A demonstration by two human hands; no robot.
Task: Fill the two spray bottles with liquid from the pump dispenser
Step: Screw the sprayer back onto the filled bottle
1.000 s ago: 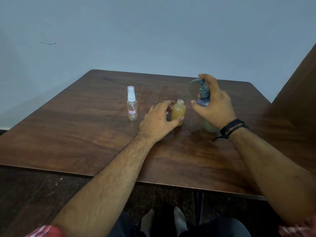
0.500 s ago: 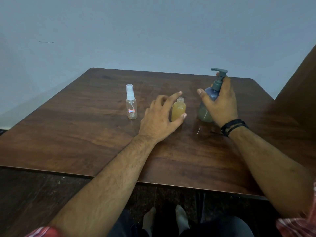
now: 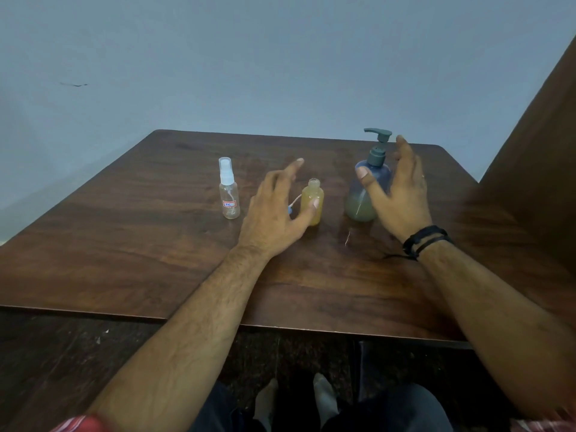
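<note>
A small uncapped bottle [image 3: 312, 201] full of yellow-orange liquid stands mid-table. My left hand [image 3: 274, 210] hovers just left of it with fingers spread, the thumb tip in front of the bottle; whether it touches is unclear. Behind that hand lies a spray cap with its tube [image 3: 293, 204]. A clear spray bottle [image 3: 229, 194] with a white cap and red-edged label stands further left, nearly empty. The blue-grey pump dispenser [image 3: 367, 188] stands upright to the right, greenish liquid in its lower part. My right hand [image 3: 399, 194] is spread beside it, fingers straight, holding nothing.
The brown wooden table [image 3: 156, 244] has its near edge just in front of my knees. A dark wooden panel [image 3: 536, 182] rises at the right side. A pale blue wall stands behind the table. A small light streak [image 3: 347, 237] marks the tabletop near the dispenser.
My right hand set the pump dispenser upright on the table and let go of it. My left hand released the yellow bottle and spread its fingers.
</note>
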